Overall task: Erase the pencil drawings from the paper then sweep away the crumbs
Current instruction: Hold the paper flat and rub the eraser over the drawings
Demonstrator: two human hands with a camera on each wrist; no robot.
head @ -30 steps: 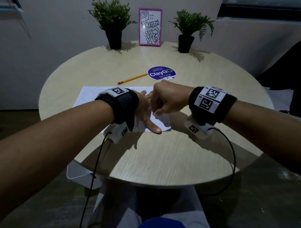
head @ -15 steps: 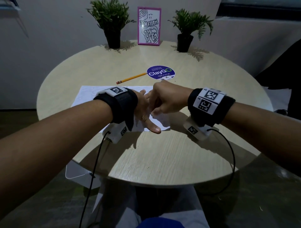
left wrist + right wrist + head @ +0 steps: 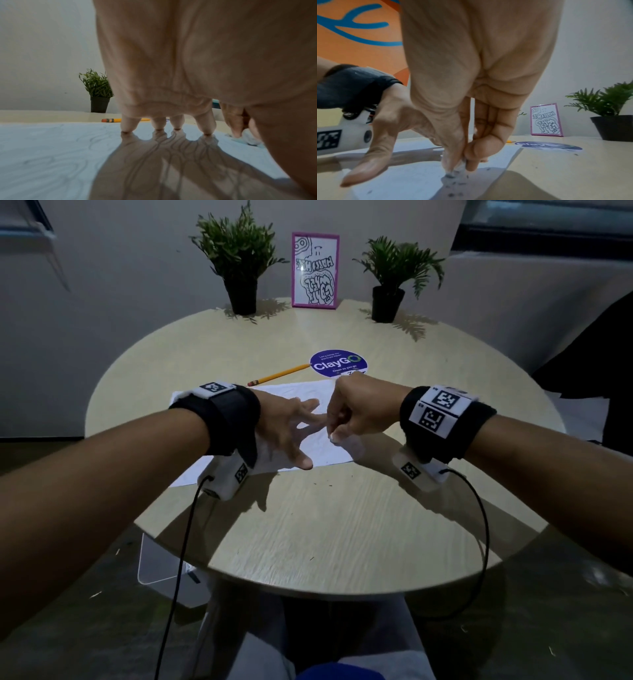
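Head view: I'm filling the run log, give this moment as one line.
stage: erasing | left hand: presses paper flat | right hand: pinches eraser on paper | crumbs: unswept

dim, hard shadows, blurred edges

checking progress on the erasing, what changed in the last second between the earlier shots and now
Little moved. The right hand shifted slightly along the white sheet of paper, keeping its grip on the small white eraser. The left hand stayed spread flat, pressing the paper down. Dark eraser crumbs lie by the eraser. The yellow pencil, round purple sticker and round wooden table kept their places.
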